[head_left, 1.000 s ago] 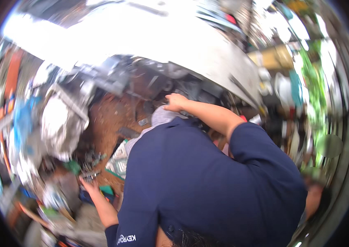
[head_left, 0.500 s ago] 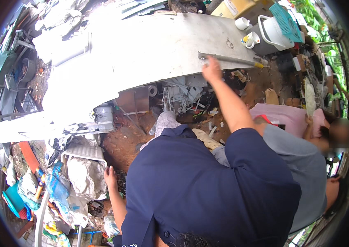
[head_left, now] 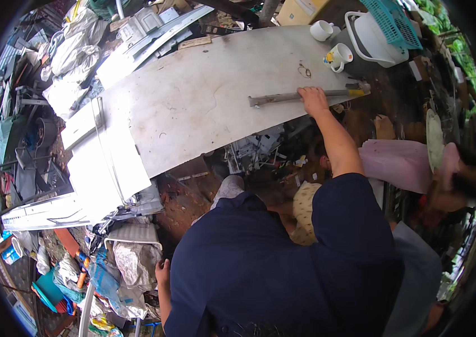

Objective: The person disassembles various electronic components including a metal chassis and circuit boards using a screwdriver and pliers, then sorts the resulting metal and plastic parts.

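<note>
My right hand reaches over the far right of a pale board tabletop. Its fingers curl over the middle of a long grey bar with a yellow band near the right end. The bar lies along the board's near edge. Beyond it are a wire loop and a white mug with a coloured pattern. My left hand hangs low at my left side, beside a whitish sack. It seems to hold nothing, its fingers slightly apart.
A plain white mug, a grey bucket and a turquoise basket stand at the far right. Metal scraps lie beneath the board. Bags and a pale chair crowd the left. A person in pink is at the right.
My right hand has gone from the bar's left end to its middle. The bar's left end has swung nearer to me. My left hand shows lower in the picture.
</note>
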### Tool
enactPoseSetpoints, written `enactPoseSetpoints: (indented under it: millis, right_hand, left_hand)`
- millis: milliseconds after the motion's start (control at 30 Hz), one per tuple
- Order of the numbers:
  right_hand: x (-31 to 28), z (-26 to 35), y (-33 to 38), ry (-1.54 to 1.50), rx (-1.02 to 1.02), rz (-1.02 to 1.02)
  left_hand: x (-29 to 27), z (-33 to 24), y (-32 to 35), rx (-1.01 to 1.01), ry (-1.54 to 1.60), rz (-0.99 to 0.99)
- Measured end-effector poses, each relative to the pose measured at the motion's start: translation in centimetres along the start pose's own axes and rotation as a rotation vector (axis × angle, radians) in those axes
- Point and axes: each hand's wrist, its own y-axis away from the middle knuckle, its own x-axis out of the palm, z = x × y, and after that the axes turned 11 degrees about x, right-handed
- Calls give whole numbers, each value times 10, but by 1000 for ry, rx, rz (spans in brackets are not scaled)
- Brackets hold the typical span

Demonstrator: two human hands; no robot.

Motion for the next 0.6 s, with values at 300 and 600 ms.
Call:
enactPoseSetpoints:
  millis: [300,600]
  right_hand:
    - [-157,95,-38,-539,-181,-618]
    - [-314,300,-205,-1025,-374,-1042]
  left_hand:
    - [13,-59,-35,-61,-3,-39]
    - [38,-97,-22,75,160,-127]
